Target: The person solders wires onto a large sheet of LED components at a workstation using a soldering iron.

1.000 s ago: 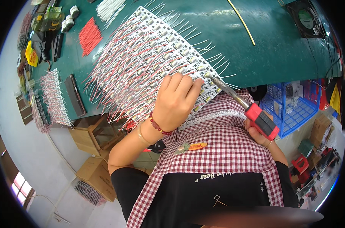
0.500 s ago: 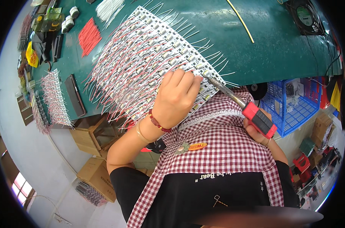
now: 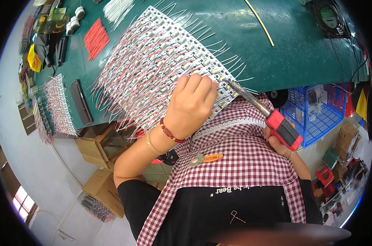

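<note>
A white panel of circuit boards (image 3: 206, 61), covered with rows of small pale components and thin red and white wires, lies at a slant on the table's near edge. My left hand (image 3: 192, 100) rests on its near part with the fingers curled together; whatever is pinched under the fingertips is hidden. In my right hand (image 3: 279, 145) is a soldering iron (image 3: 285, 130) with a red and black handle. Its metal shaft points up and left, and the tip is over the panel's right edge, just right of my left fingertips. Whether the tip touches the panel, I cannot tell.
On the green table (image 3: 251, 61) lie red wires (image 3: 96, 39), white wires (image 3: 117, 11), a yellow tube (image 3: 260, 22) and a dark case (image 3: 81, 102). A black fan (image 3: 328, 18) stands far right. Below the edge is a blue basket (image 3: 303, 115). Another wired panel (image 3: 59, 104) sits left.
The soldering iron in my right hand has shifted slightly right, its tip now a little farther from my left fingertips. My left hand and the panel stay almost where they were.
</note>
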Demonstrator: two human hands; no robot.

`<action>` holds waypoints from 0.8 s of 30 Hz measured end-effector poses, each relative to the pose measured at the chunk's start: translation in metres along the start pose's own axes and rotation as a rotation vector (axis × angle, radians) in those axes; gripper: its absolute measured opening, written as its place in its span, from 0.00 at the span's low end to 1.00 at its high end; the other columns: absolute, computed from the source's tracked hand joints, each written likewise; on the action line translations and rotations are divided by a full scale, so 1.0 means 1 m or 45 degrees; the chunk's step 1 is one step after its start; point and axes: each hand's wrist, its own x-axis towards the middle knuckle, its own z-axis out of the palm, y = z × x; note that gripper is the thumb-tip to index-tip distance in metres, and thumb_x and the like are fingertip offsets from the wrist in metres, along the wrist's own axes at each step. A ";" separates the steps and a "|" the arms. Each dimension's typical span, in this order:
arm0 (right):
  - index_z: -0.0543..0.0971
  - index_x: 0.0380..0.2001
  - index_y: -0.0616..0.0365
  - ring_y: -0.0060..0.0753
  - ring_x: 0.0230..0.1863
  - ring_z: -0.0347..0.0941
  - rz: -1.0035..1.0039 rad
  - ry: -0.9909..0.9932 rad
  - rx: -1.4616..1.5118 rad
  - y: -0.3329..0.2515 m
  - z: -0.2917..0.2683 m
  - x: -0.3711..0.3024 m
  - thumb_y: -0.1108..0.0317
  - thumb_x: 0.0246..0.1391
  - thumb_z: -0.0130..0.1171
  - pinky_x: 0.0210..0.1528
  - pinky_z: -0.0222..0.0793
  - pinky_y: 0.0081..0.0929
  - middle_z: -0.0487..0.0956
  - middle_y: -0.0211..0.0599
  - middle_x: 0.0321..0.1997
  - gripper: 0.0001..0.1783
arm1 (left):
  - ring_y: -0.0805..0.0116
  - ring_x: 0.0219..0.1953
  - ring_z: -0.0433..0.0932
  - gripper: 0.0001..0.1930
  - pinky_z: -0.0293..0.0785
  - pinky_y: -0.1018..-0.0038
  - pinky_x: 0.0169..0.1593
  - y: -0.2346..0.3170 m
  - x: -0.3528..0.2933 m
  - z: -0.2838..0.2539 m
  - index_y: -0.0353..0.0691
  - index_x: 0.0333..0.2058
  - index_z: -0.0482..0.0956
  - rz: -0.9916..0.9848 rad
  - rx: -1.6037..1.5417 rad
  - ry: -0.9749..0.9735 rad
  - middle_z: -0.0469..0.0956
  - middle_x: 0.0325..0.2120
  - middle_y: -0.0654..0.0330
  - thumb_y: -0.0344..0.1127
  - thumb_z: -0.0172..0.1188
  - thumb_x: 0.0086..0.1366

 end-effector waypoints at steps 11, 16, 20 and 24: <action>0.79 0.26 0.59 0.43 0.23 0.76 0.057 -0.048 0.231 0.001 -0.008 -0.005 0.71 0.40 0.63 0.25 0.71 0.31 0.77 0.39 0.24 0.07 | 0.65 0.32 0.69 0.10 0.63 0.70 0.35 0.003 -0.008 -0.010 0.34 0.34 0.77 0.006 0.103 0.137 0.68 0.27 0.61 0.29 0.57 0.52; 0.79 0.26 0.59 0.43 0.24 0.76 0.020 -0.103 0.099 0.005 -0.010 -0.006 0.67 0.41 0.63 0.26 0.71 0.31 0.77 0.38 0.24 0.08 | 0.64 0.32 0.68 0.12 0.64 0.69 0.36 0.008 -0.011 0.002 0.33 0.36 0.78 -0.034 -0.094 -0.001 0.67 0.27 0.60 0.28 0.56 0.50; 0.79 0.28 0.60 0.43 0.25 0.76 -0.112 -0.084 0.079 0.005 -0.007 -0.002 0.67 0.40 0.63 0.27 0.71 0.32 0.78 0.38 0.26 0.10 | 0.63 0.31 0.67 0.13 0.63 0.69 0.36 0.008 -0.013 0.008 0.33 0.36 0.78 -0.042 -0.115 -0.024 0.66 0.26 0.59 0.28 0.56 0.50; 0.79 0.28 0.61 0.44 0.25 0.76 -0.293 -0.040 -0.078 -0.002 -0.005 0.006 0.68 0.38 0.63 0.27 0.71 0.33 0.78 0.39 0.27 0.11 | 0.63 0.32 0.67 0.13 0.64 0.69 0.36 0.006 -0.012 0.008 0.33 0.36 0.78 -0.042 -0.122 -0.021 0.66 0.26 0.59 0.28 0.56 0.50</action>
